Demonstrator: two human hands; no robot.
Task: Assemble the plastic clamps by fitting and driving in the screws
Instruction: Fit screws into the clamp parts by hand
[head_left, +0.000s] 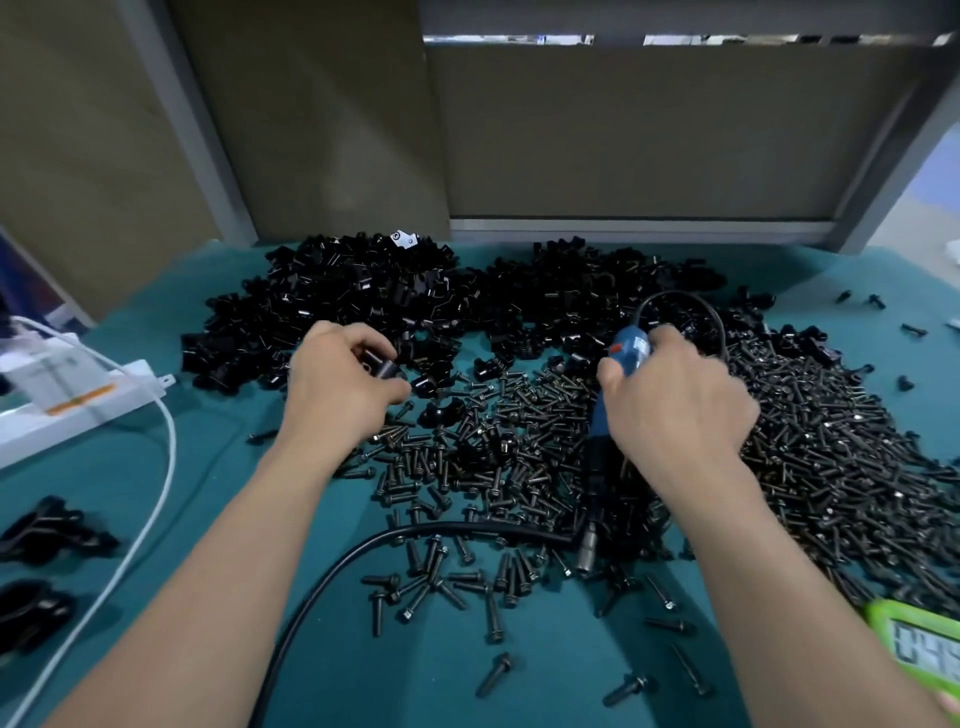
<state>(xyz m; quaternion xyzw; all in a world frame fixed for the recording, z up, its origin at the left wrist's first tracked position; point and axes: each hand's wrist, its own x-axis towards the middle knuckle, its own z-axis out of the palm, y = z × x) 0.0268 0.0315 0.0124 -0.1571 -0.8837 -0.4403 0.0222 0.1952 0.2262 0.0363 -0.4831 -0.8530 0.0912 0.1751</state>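
Observation:
A big heap of black plastic clamp halves covers the far side of the teal table. Dark screws lie in a wide pile at centre and right. My left hand is closed on one black clamp piece at the heap's near edge. My right hand grips a blue electric screwdriver; its metal bit end points toward me and rests among the screws. The driver's black cable loops from its top and runs across the table toward me.
Assembled black clamps lie at the left edge. A white power strip with a white cord sits at far left. A green digital timer is at the lower right. Brown panels and a grey frame close the back.

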